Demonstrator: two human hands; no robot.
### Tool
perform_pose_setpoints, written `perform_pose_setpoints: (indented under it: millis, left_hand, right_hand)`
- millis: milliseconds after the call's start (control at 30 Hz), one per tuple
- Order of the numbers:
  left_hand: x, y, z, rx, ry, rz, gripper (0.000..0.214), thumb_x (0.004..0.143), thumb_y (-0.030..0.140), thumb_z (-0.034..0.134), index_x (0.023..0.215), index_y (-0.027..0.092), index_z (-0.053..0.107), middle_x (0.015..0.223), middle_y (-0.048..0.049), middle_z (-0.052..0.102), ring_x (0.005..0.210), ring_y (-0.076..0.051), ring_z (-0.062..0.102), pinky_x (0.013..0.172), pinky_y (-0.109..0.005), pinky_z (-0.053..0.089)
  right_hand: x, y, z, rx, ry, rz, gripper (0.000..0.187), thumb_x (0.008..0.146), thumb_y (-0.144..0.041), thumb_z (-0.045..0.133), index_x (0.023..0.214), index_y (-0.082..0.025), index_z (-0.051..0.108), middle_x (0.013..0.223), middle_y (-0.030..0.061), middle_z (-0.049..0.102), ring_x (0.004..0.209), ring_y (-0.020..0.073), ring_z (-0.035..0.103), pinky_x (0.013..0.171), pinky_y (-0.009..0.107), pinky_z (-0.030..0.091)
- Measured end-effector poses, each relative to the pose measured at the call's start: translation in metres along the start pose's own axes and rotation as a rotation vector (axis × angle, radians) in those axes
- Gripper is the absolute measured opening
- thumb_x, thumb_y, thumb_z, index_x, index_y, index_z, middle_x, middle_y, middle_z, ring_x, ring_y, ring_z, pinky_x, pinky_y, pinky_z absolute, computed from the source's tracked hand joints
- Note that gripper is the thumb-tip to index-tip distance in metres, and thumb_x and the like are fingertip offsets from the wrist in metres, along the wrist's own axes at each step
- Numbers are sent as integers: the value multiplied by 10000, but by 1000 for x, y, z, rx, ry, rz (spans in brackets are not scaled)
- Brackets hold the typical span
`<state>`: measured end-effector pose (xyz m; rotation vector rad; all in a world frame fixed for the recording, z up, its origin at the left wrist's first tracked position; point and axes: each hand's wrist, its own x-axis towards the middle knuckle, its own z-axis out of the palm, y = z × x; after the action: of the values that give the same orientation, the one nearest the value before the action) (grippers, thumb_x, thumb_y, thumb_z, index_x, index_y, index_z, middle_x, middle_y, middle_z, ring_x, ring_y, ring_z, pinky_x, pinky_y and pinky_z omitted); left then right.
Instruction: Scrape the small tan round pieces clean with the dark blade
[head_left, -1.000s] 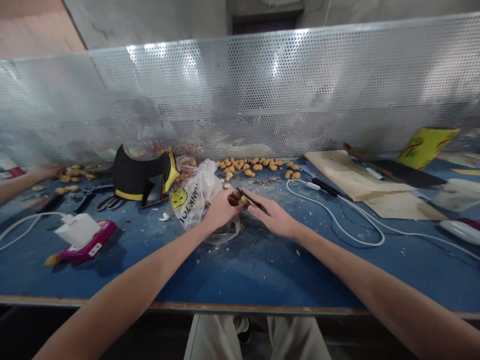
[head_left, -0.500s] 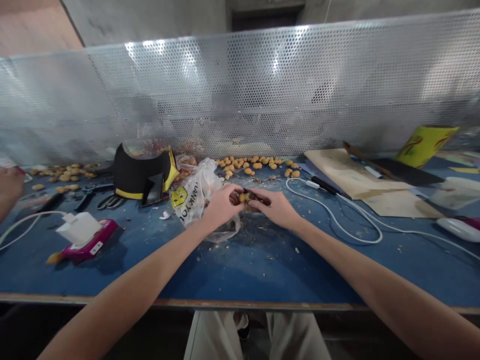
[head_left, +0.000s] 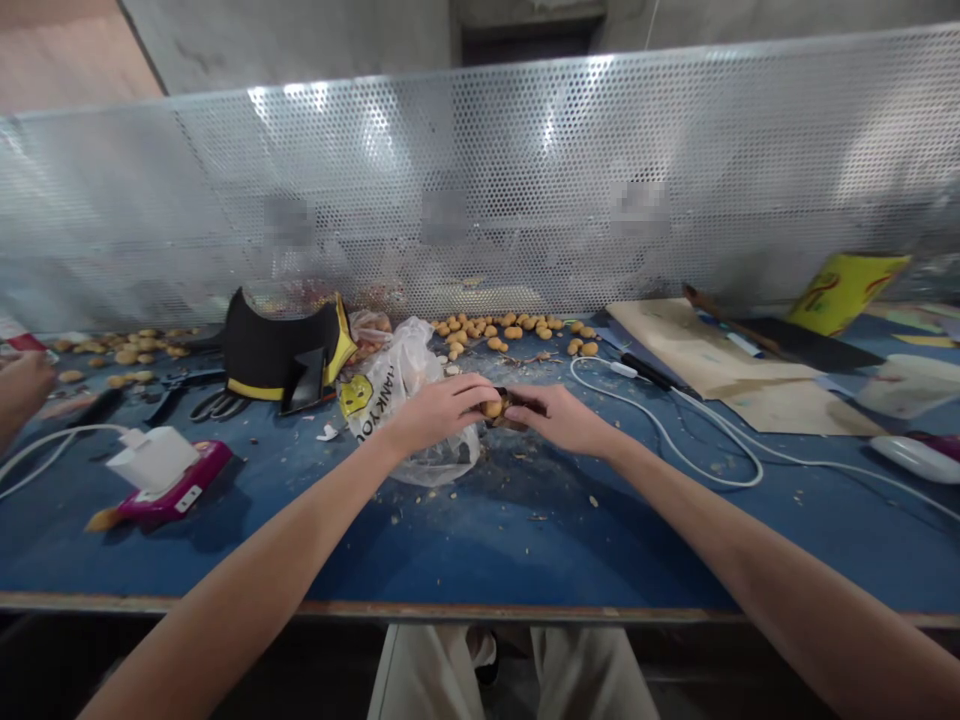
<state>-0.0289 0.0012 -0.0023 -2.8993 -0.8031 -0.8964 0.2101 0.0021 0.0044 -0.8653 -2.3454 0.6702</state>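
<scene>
your left hand (head_left: 439, 412): closed on round tan piece (head_left: 492, 409) | your right hand (head_left: 562, 417): curled close beside it, can't tell what it grips | piece: between your hands, just right of plastic bag (head_left: 411, 358)

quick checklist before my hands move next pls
1. Left hand on round tan piece: ok, fingers touch it.
2. Dark item between the hands fully visible: not ok, partly hidden.
3. Right hand's grip: cannot tell, contact is unclear.
4. Plastic bag free of left hand: cannot tell, they overlap in view.
5. White cable apart from right hand: ok.
6. Co-worker's hand apart: ok, far left.
</scene>
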Motion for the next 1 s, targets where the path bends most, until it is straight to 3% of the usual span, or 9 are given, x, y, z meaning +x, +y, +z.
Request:
perform_pose_setpoints:
  millis: [133, 233, 367, 500, 600, 700, 833, 1000]
  left_hand:
    - [-1, 1, -2, 34, 27, -9, 242, 938, 318, 558, 1167, 241, 571, 1192, -70, 619, 1154, -201, 573, 989, -355, 469]
    - [0, 4, -4, 29, 49, -7, 274, 921, 383, 580, 1142, 220, 574, 1164, -81, 621, 1129, -211, 578, 968, -349, 472]
    - [1, 9, -3, -67, 82, -125, 364, 885, 488, 598, 1110, 202, 583, 1058, -75, 643, 918, -188, 620, 810, -309, 509]
    - [2, 13, 7, -189, 86, -339, 432, 885, 551, 566, 1121, 189, 568, 861, -33, 677, 746, -164, 624, 700, -285, 497]
    - [3, 15, 13, -210, 50, -405, 405, 937, 552, 461, 1006, 172, 582, 738, -18, 650, 649, -153, 595, 641, -281, 465]
    - [4, 18, 11, -142, -8, -371, 376, 972, 506, 396, 887, 177, 557, 668, -9, 595, 596, -148, 544, 597, -279, 406]
    - [3, 21, 3, -44, -83, -295, 334, 974, 469, 402, 864, 183, 536, 656, -10, 560, 594, -155, 519, 577, -280, 356]
    - [1, 19, -2, 14, -180, -178, 290, 974, 420, 420, 1074, 185, 557, 909, -72, 659, 798, -206, 611, 700, -317, 437]
  right_hand:
    - [0, -4, -3, -38, -12, -18, 246, 933, -398, 520, 1009, -218, 669, 783, -8, 674, 679, 163, 567, 629, 277, 413]
    - [0, -4, -3, -58, -11, -70, 283, 947, -333, 507, 1184, -241, 630, 997, 27, 711, 856, 200, 639, 765, 318, 474]
    - [0, -1, 0, -215, 7, -129, 383, 953, -297, 509, 1329, -222, 528, 1167, 86, 671, 1019, 240, 632, 880, 376, 482]
    - [0, 2, 4, -455, 49, -154, 353, 969, -309, 496, 1285, -156, 540, 1111, 126, 673, 986, 260, 628, 833, 388, 491]
    - [1, 3, 7, -628, 87, -176, 309, 981, -330, 478, 1206, -139, 571, 1025, 126, 684, 932, 258, 635, 785, 371, 482]
    - [1, 1, 8, -708, 86, -192, 297, 987, -347, 467, 1182, -143, 559, 1022, 118, 684, 934, 252, 631, 783, 353, 461]
    - [-2, -6, 9, -721, 9, -180, 240, 990, -338, 455, 1101, -156, 565, 1021, 101, 687, 905, 241, 633, 768, 334, 425]
    - [-7, -9, 9, -669, -141, -114, 211, 985, -336, 446, 1026, -159, 553, 892, 87, 680, 775, 228, 619, 658, 308, 355]
